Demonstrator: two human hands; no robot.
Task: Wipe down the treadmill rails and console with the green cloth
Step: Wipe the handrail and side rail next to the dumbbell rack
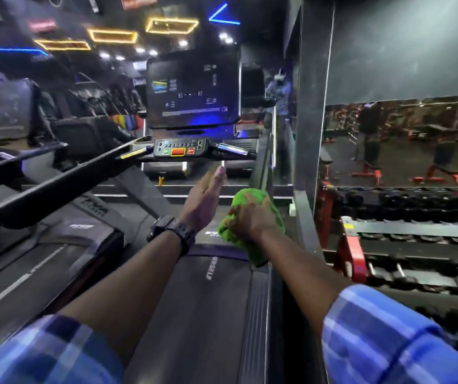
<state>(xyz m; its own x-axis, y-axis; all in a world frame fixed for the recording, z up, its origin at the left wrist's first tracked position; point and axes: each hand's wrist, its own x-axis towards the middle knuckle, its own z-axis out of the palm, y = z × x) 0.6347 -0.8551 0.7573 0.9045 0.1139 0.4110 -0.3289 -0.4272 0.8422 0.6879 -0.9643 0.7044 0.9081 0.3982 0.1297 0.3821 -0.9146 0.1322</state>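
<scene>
My right hand [247,220] grips the bunched green cloth [251,202] against the treadmill's right rail [261,164], low on its near stretch. My left hand [205,200], with a black watch on the wrist, hovers just left of the cloth with fingers straight, holding nothing. The console's dark screen [193,90] stands ahead, and the button panel [180,148] with green, orange and red keys sits below it. The left rail [64,181] runs diagonally from the console toward the near left. I stand over the treadmill belt [211,300].
A second treadmill [42,259] lies close on the left with its own rail. A dumbbell rack [416,245] with a red frame fills the right side. A mirrored wall [402,139] and a dark pillar [305,134] stand just right of the rail.
</scene>
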